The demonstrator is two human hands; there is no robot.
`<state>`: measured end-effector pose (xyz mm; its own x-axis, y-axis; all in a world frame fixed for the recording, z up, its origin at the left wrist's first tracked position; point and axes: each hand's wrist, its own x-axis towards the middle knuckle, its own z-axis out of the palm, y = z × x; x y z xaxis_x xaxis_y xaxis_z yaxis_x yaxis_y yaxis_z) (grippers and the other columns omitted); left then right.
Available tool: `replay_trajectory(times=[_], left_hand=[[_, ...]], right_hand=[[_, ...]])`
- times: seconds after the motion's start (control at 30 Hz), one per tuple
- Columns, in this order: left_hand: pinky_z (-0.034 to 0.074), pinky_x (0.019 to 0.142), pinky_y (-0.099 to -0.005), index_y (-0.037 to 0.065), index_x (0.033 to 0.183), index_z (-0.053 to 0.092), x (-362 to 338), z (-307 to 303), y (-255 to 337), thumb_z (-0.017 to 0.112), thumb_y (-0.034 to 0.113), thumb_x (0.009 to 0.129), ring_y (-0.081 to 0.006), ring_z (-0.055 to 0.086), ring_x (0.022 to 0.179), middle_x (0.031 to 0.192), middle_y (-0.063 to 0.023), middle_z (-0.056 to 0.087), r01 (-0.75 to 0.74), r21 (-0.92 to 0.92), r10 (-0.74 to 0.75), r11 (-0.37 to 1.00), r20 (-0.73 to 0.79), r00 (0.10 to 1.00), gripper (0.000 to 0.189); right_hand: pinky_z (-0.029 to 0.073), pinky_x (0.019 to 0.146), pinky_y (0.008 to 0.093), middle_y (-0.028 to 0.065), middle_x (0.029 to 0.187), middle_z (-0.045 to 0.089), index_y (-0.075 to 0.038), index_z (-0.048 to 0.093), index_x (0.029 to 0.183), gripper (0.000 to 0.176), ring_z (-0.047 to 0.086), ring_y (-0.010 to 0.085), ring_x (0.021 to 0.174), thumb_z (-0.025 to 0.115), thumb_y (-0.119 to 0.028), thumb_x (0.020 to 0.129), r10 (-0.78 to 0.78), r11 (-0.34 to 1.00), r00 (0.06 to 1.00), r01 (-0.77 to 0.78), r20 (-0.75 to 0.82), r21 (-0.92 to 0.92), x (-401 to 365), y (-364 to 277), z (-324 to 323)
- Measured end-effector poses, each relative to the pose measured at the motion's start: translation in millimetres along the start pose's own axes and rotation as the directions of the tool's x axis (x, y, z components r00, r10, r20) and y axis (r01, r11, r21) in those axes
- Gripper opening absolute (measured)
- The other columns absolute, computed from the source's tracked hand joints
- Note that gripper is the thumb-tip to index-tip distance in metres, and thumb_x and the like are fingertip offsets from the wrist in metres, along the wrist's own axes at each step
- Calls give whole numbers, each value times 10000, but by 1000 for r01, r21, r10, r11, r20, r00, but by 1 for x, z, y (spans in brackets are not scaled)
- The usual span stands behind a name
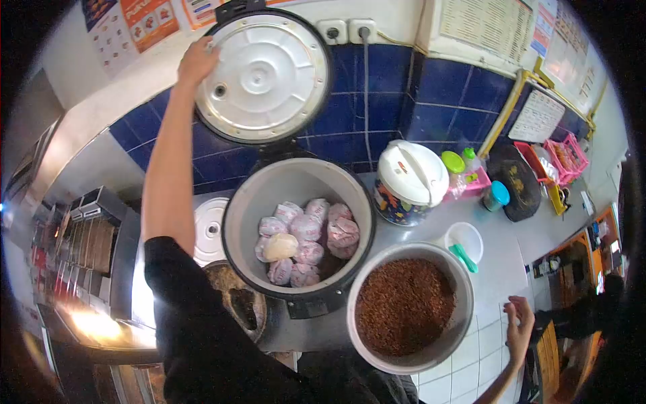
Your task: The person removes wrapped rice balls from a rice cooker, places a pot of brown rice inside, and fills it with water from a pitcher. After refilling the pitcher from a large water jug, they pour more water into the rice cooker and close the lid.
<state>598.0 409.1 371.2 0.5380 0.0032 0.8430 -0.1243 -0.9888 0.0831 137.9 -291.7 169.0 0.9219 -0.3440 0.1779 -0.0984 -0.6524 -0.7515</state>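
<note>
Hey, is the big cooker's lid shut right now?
No, the lid stands raised with the left hand on its rim, and wrapped packets show inside the cooker.

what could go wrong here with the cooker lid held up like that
The left hand holds the raised lid only by its rim; a slip could drop it onto the wrapped packets. The uncovered pot of brown grains sits near the right hand; a bump might spill it.
</note>
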Motion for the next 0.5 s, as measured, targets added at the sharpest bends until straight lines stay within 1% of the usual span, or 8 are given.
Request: replay_trajectory(times=[0.03,0.07,0.17,0.23,0.3,0.37,0.43,0.5], left_hand=[[426,991,-423,102,1281,552,0,11,-19,588,377,849,-364,532,1174,1266,-202,555,22,-37,-19,999,75,997,514],[425,992,-416,107,1270,565,-1,22,-23,597,372,849,-356,537,1173,1253,-198,569,47,-69,-36,997,148,988,499],[437,976,-401,106,1226,601,-28,-6,14,599,353,857,-333,569,1142,1205,-189,609,107,-97,-85,990,210,974,444],[469,931,-388,99,1193,621,-42,-14,21,591,328,868,-312,627,1049,1114,-167,661,131,-156,-95,979,219,971,399],[500,872,-373,105,1162,642,-53,-31,40,577,301,883,-300,662,956,1039,-140,690,82,-193,-29,978,259,965,346],[514,823,-365,111,1155,647,-70,-53,66,571,278,884,-283,675,903,986,-136,698,52,-181,1,982,285,959,327],[518,786,-370,105,1121,657,-96,-66,98,569,263,877,-275,674,872,973,-153,690,12,-149,53,989,426,903,304],[518,769,-392,90,1094,656,-137,-78,137,569,244,866,-291,669,852,935,-169,681,-2,-173,97,985,539,837,288]], right_hand=[[498,770,293,107,880,664,39,604,1025,210,640,151,825,575,-155,949,26,998,999,-25,-18,51,-3,5,5],[494,778,298,108,894,669,38,609,1034,206,643,156,833,579,-146,946,42,999,999,-42,18,-8,-3,5,6],[483,791,301,104,890,672,35,610,1020,189,640,161,834,585,-134,940,33,999,998,-34,51,17,0,12,14],[482,792,300,102,884,672,34,609,1016,183,638,159,834,587,-129,936,26,1000,997,-27,79,7,5,7,17],[477,795,299,98,869,669,33,610,1007,170,632,156,838,591,-116,926,6,1000,996,-6,85,8,13,1,21],[473,796,298,104,872,665,34,610,1006,171,624,160,848,588,-114,924,-57,998,993,61,108,-36,23,-18,22],[448,795,295,89,869,607,44,592,942,149,581,153,847,535,-94,934,-161,985,980,167,119,-43,35,-48,19],[467,797,316,115,881,656,33,618,944,135,624,185,861,562,-85,907,-274,962,957,274,97,14,47,-77,19]])
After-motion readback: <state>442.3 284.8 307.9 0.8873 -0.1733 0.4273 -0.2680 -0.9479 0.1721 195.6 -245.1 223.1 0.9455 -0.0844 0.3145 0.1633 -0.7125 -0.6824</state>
